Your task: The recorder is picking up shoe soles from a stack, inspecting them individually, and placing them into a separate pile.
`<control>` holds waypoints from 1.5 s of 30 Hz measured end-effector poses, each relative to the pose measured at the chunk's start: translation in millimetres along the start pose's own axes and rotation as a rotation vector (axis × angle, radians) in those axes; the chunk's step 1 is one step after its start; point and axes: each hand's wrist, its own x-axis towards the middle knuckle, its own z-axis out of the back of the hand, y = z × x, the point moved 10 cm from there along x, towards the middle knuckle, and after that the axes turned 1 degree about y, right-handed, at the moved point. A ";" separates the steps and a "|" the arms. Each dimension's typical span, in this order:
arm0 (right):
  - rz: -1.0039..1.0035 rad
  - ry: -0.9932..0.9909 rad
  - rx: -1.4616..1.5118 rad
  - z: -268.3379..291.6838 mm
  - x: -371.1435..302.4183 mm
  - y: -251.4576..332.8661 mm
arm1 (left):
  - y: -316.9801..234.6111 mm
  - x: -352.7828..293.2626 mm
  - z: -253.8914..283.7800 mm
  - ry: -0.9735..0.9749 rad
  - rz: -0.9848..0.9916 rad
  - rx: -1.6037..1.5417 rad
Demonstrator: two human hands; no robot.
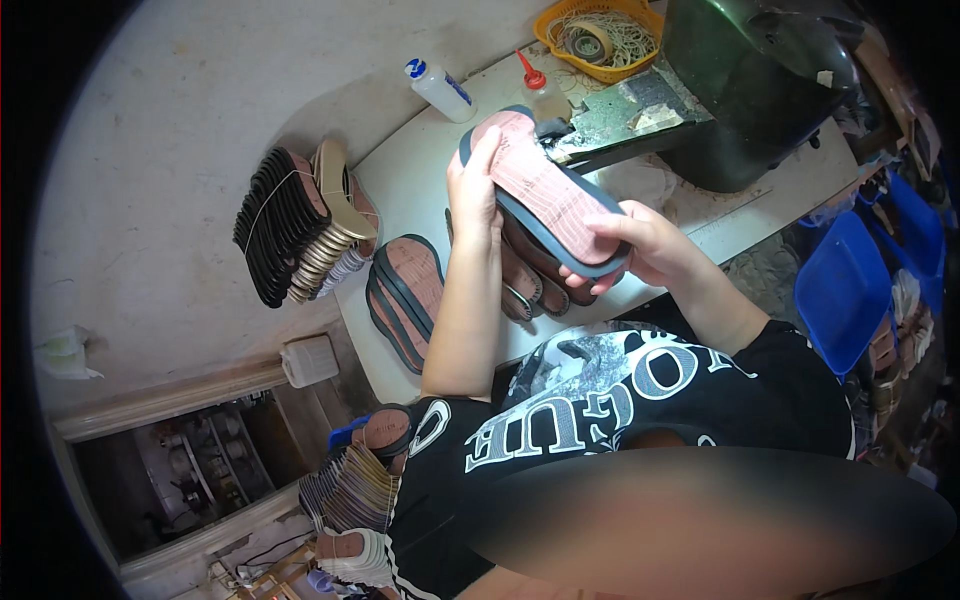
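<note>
A slipper sole (545, 190) with a pink ribbed footbed and a dark blue rim is held up tilted between my two hands. My left hand (474, 190) grips its far left end, thumb lying on the footbed. At the near right end, my right hand (645, 245) closes round the edge, thumb on top and fingertips showing below. The sole's upper edge lies close to the end of a green machine arm (640, 115); whether they touch I cannot tell. Under my hands, slippers (522, 285) with stitched straps lie partly hidden. Left of my forearm rests a stack of similar soles (410, 275).
On the white table (400, 185) stand a white bottle (440, 90) and a red-tipped squeeze bottle (543, 92). A yellow basket (600, 70) holds cord and a tape roll. The machine's dark green body (760, 90) is at right. Tied soles (285, 225) lean left; blue chairs (845, 290) stand right.
</note>
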 end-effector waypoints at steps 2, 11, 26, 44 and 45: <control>0.021 -0.075 -0.020 -0.8 -1.2 0.2 | -0.3 4.4 -4.8 0.033 0.013 0.038; 0.209 -0.219 -0.049 10.3 23.8 3.4 | 5.9 32.1 9.7 -0.019 0.153 0.159; 0.295 -0.305 0.021 -5.5 65.3 15.7 | -42.7 35.4 -82.0 1.121 -0.380 1.410; 0.238 -0.287 0.083 -4.9 62.6 22.2 | -33.0 36.3 -57.4 0.946 0.215 1.374; 0.263 -0.249 0.089 -7.2 61.7 24.8 | -32.6 35.9 -59.5 0.945 0.213 1.376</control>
